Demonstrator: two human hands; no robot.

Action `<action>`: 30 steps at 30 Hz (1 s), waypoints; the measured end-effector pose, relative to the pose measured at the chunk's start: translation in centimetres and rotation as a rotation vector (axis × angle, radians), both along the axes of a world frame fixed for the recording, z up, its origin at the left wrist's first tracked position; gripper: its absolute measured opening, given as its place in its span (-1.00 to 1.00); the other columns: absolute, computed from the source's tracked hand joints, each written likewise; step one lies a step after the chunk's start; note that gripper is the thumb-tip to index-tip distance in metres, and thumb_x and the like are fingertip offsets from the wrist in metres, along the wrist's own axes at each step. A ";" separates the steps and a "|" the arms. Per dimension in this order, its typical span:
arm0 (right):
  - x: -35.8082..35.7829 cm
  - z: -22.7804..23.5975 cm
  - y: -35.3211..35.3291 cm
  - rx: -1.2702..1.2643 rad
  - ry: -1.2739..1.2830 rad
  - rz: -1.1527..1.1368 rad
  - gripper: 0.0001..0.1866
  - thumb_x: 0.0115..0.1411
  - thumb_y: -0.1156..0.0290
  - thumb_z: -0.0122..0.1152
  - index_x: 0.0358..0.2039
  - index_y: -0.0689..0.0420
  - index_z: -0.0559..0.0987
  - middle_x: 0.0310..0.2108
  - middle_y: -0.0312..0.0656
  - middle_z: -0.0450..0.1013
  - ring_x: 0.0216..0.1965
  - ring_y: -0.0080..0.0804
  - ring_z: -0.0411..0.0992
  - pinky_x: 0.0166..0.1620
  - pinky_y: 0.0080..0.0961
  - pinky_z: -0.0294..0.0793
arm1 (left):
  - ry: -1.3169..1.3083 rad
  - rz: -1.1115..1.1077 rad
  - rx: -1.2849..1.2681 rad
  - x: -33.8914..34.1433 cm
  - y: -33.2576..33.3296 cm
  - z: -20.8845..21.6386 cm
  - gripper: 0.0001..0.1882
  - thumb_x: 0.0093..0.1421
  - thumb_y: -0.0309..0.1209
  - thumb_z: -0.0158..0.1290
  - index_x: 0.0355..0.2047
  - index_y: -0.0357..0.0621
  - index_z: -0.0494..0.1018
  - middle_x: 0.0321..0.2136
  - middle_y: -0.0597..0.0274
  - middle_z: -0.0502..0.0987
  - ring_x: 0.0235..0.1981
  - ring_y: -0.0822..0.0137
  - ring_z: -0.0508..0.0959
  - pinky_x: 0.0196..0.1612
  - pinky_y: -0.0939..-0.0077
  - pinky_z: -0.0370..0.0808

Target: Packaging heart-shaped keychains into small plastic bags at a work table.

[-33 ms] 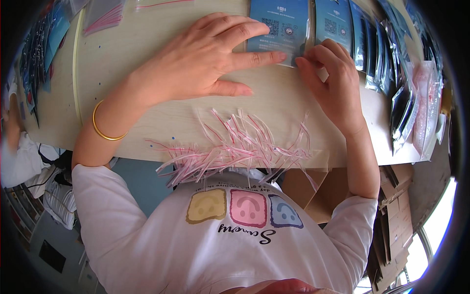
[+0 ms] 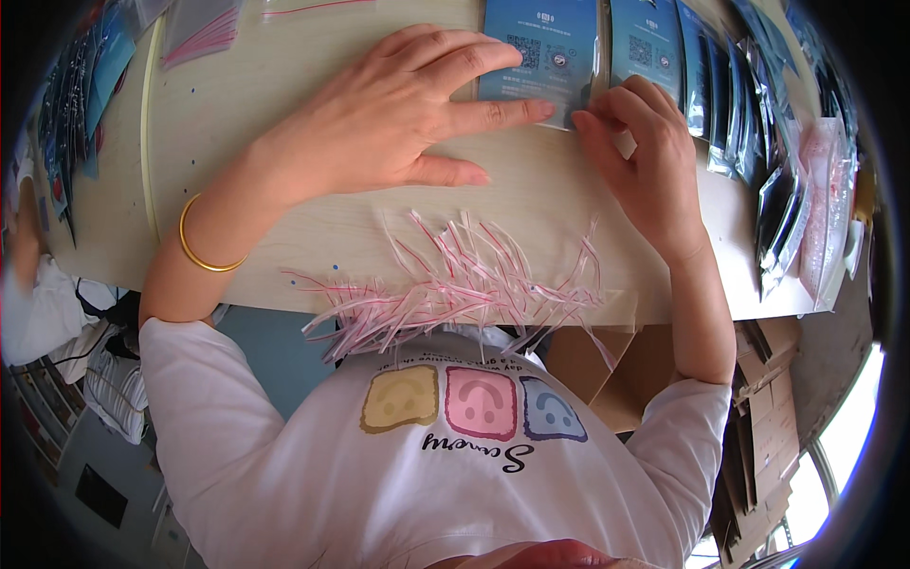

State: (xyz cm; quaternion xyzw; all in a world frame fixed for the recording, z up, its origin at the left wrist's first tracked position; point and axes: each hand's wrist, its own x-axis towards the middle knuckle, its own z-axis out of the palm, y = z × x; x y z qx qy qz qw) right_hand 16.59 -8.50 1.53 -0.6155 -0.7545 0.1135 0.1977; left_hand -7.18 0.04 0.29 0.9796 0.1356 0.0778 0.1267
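Blue sachets (image 2: 114, 66) cluster at upper left. The left hand (image 2: 408, 109), unclenched with fingers spread, lays fingertips over a blue packet (image 2: 555, 71) at upper centre. Pink-and-white strips (image 2: 455, 284) heap below. The right hand (image 2: 652, 142) curls at the packet's right edge, its grip unclear. Overlapping packets (image 2: 697, 76) fill upper right.

Your pale tabletop (image 2: 313, 237) is carrying a flat blue packet (image 2: 555, 57) in front of you. Just beside it, a row of overlapping packets (image 2: 697, 81) is stretching to your right. Another pile of packets (image 2: 81, 109) is lying far left, near clear bags (image 2: 201, 33) with pink lines. Pink-and-white strips (image 2: 445, 294) are lying tangled along your near edge, some overhanging.
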 end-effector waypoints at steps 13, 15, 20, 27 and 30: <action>1.0 -0.2 -1.4 0.302 -0.222 0.052 -0.51 -0.05 0.48 0.22 -0.04 -0.17 0.51 -0.33 -0.33 0.32 -0.31 -0.37 0.34 -0.25 -0.41 0.30 | -0.010 -0.004 0.004 0.1 -0.2 0.3 -0.34 0.02 -0.10 0.11 0.18 0.32 0.25 0.17 0.22 0.14 0.13 0.17 0.19 0.21 0.22 0.12; 1.0 0.1 -2.3 0.233 -0.311 0.068 -0.49 -0.06 0.49 0.21 -0.04 -0.19 0.52 -0.33 -0.33 0.33 -0.29 -0.36 0.34 -0.23 -0.41 0.29 | -0.014 -0.012 0.001 -0.1 -0.1 0.3 -0.34 0.03 -0.10 0.10 0.19 0.31 0.25 0.17 0.22 0.14 0.14 0.17 0.19 0.21 0.22 0.11; 3.3 0.2 -3.6 0.212 -0.377 -0.001 -0.56 -0.08 0.50 0.20 -0.11 -0.05 0.56 -0.27 -0.32 0.34 -0.24 -0.35 0.32 -0.13 -0.35 0.26 | 0.028 -0.010 0.001 -0.1 0.0 0.6 -0.36 0.05 -0.13 0.09 0.19 0.27 0.24 0.17 0.21 0.15 0.14 0.15 0.19 0.21 0.21 0.11; 0.7 0.6 -3.0 0.125 -0.334 0.195 -0.56 0.05 0.41 0.19 0.01 0.03 0.46 0.14 -0.29 0.29 0.15 -0.37 0.25 0.19 -0.24 0.14 | -0.027 -0.037 0.010 -0.3 0.5 0.9 -0.45 0.07 -0.21 0.09 0.11 0.06 0.35 0.19 0.21 0.17 0.21 0.19 0.16 0.20 0.24 0.15; 2.0 0.4 -3.6 0.145 -0.370 0.127 -0.58 0.08 0.39 0.18 0.00 0.07 0.46 0.10 -0.25 0.33 0.12 -0.34 0.28 0.22 -0.24 0.10 | -0.119 0.050 0.071 -2.7 4.0 1.3 -0.54 0.10 -0.29 0.08 0.04 -0.02 0.40 0.11 0.21 0.29 0.19 0.20 0.20 0.16 0.28 0.22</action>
